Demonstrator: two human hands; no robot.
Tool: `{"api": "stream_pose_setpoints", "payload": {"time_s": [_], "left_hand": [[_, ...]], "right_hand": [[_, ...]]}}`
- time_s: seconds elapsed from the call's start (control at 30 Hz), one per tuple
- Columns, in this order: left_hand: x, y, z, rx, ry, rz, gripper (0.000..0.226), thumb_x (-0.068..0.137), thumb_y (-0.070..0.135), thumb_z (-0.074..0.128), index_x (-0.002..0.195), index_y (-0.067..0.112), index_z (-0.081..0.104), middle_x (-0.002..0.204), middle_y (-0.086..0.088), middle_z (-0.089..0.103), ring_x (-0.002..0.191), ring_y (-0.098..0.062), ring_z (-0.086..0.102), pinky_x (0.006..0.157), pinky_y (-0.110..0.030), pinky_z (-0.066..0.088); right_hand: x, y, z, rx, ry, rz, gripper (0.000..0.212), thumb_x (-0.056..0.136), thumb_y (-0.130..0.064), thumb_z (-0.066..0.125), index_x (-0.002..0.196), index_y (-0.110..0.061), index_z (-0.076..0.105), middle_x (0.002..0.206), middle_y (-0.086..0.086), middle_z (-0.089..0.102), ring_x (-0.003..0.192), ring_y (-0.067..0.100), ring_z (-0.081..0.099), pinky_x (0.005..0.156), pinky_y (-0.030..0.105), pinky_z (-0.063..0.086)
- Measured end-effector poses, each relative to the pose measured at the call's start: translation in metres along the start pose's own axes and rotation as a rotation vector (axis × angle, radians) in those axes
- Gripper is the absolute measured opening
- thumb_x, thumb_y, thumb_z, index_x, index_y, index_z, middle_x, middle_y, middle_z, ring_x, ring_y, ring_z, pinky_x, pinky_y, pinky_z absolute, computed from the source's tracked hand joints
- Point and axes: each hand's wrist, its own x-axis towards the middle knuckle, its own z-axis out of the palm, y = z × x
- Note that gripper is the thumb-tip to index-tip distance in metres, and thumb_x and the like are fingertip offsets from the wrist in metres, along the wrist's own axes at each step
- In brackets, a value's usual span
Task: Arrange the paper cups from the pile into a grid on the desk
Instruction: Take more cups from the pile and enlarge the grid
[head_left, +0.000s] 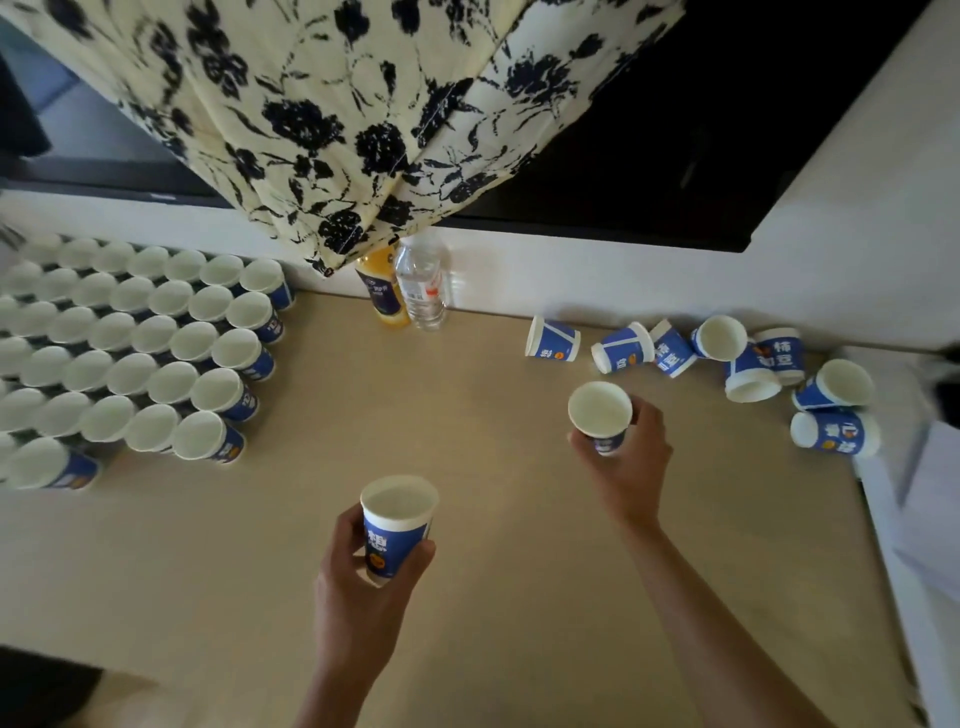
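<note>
My left hand (363, 582) grips a blue-and-white paper cup (396, 525) upright above the near middle of the desk (467, 597). My right hand (623, 462) holds a second upright cup (600, 415) further right. A grid of several upright cups (135, 353) fills the desk's left side in tight rows. The pile of loose cups (737, 364) lies along the far right edge, most tipped on their sides.
An orange juice bottle (382, 291) and a clear water bottle (423, 286) stand at the back wall, under a hanging floral curtain (337, 130). White paper sheets (930, 499) lie at the right edge. A dark window (701, 130) sits behind.
</note>
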Motion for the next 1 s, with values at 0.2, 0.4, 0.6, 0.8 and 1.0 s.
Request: {"api": "stream_pose_setpoints", "payload": {"time_s": [0.2, 0.4, 0.6, 0.8, 1.0], "left_hand": [[-0.021, -0.029, -0.061, -0.047, 0.038, 0.03, 0.056, 0.068, 0.016, 0.091, 0.111, 0.034, 0.06, 0.097, 0.015, 0.068, 0.08, -0.006, 0.062, 0.07, -0.032, 0.051], [-0.046, -0.06, -0.156, -0.114, 0.103, 0.095, 0.061, 0.065, 0.015, 0.092, 0.113, 0.032, 0.059, 0.099, 0.01, 0.069, 0.082, -0.006, 0.062, 0.067, -0.019, 0.048], [-0.062, -0.095, -0.254, -0.184, 0.188, 0.127, 0.057, 0.067, 0.01, 0.089, 0.113, 0.028, 0.06, 0.099, 0.012, 0.07, 0.087, -0.003, 0.063, 0.07, -0.011, 0.047], [-0.054, -0.113, -0.322, -0.188, 0.251, 0.163, 0.056, 0.068, 0.012, 0.089, 0.111, 0.03, 0.059, 0.097, 0.022, 0.068, 0.09, -0.007, 0.065, 0.073, -0.016, 0.05], [-0.013, -0.121, -0.362, -0.174, 0.26, 0.158, 0.058, 0.068, 0.018, 0.09, 0.115, 0.03, 0.059, 0.1, 0.024, 0.068, 0.093, -0.003, 0.064, 0.075, -0.014, 0.051]], "right_hand": [[-0.102, -0.043, 0.0, 0.221, -0.072, 0.1, 0.059, 0.065, -0.023, 0.089, 0.114, -0.029, 0.057, 0.103, -0.014, 0.066, 0.094, 0.005, 0.066, 0.084, 0.03, 0.056], [-0.204, -0.118, 0.036, 0.315, -0.186, 0.025, 0.055, 0.069, -0.021, 0.089, 0.115, -0.027, 0.06, 0.104, -0.013, 0.068, 0.096, 0.003, 0.065, 0.078, 0.013, 0.049], [-0.294, -0.186, 0.087, 0.361, -0.263, -0.04, 0.055, 0.069, -0.021, 0.091, 0.115, -0.025, 0.06, 0.107, -0.008, 0.068, 0.098, 0.005, 0.063, 0.082, 0.016, 0.047], [-0.356, -0.232, 0.13, 0.375, -0.374, -0.055, 0.057, 0.063, -0.035, 0.084, 0.114, -0.026, 0.061, 0.107, -0.009, 0.069, 0.099, 0.006, 0.064, 0.079, 0.005, 0.041], [-0.363, -0.261, 0.178, 0.361, -0.418, -0.033, 0.054, 0.069, -0.019, 0.09, 0.113, -0.026, 0.061, 0.107, -0.011, 0.068, 0.098, 0.001, 0.062, 0.078, 0.005, 0.042]]}}
